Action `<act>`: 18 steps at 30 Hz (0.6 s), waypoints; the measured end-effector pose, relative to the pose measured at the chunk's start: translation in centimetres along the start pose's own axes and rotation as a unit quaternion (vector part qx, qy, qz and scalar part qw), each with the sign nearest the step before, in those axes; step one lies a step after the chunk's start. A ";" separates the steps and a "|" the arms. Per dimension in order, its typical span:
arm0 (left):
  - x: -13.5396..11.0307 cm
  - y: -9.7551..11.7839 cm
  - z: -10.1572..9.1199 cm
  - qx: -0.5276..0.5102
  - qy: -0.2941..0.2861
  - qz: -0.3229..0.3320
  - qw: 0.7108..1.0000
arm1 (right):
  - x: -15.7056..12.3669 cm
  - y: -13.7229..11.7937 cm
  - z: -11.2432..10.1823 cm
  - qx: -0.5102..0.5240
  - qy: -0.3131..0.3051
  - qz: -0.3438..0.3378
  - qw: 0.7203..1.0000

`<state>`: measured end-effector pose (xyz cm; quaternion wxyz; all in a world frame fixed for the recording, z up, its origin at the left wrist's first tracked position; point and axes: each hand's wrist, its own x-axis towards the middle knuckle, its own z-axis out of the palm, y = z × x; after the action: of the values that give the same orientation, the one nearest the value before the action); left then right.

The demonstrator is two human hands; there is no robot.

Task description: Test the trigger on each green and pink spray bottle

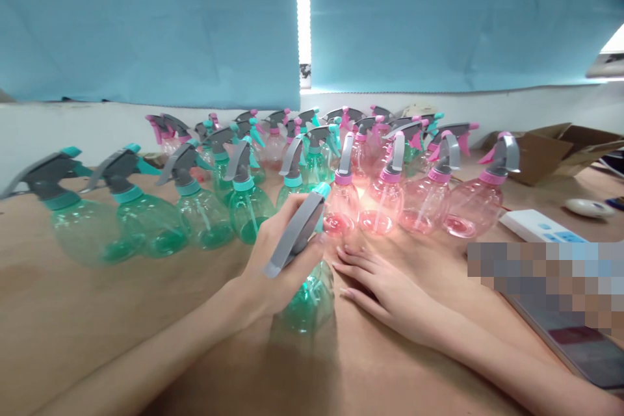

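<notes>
My left hand [277, 266] is wrapped round the neck of a green spray bottle [307, 302] that stands on the wooden table [97, 325], its grey trigger head [295, 234] poking up between my fingers. Just to its right, my right hand [377, 283] lies flat on the table with fingers stretched out, holding nothing. Right behind both hands stands a row of green spray bottles [202, 214] on the left and pink spray bottles [429, 198] on the right.
Several more green and pink bottles crowd the back of the table below a blue curtain [146, 19]. An open cardboard box [550, 149] sits at the far right, with a white power strip [541, 226], a white mouse [589, 208] and a flat device [575, 344] nearer.
</notes>
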<state>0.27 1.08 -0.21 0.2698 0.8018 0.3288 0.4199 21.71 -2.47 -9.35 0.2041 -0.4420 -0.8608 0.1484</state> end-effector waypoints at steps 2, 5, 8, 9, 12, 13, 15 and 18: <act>0.0 0.1 0.0 0.003 0.006 -0.001 1.000 | 0.0 0.0 0.0 0.002 0.007 0.000 1.000; 0.0 0.4 0.0 0.009 0.012 -0.003 1.000 | -0.1 0.0 0.0 0.001 0.012 0.000 1.000; 0.0 0.4 0.0 0.009 0.012 0.000 1.000 | -0.1 -0.1 0.0 -0.003 0.008 0.002 1.000; 0.0 0.4 0.0 0.007 0.011 0.002 1.000 | 0.0 -0.1 0.0 -0.005 0.005 0.002 1.000; -0.1 0.1 0.1 -0.012 0.002 -0.010 1.000 | 0.0 0.0 0.0 -0.006 -0.002 0.003 1.000; -0.1 -0.1 0.2 -0.018 0.002 -0.017 1.000 | 0.0 0.0 0.0 -0.004 -0.001 0.003 1.000; -0.2 -0.2 0.4 -0.020 0.013 -0.027 0.999 | 0.0 0.0 0.0 0.003 0.005 0.002 1.000; -0.3 -0.3 0.6 -0.006 0.033 -0.021 0.999 | -0.1 0.1 0.1 0.010 0.014 -0.001 1.000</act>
<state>0.56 0.91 -0.88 0.2726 0.7787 0.3521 0.4421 21.75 -2.50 -9.45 0.2210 -0.4410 -0.8568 0.1505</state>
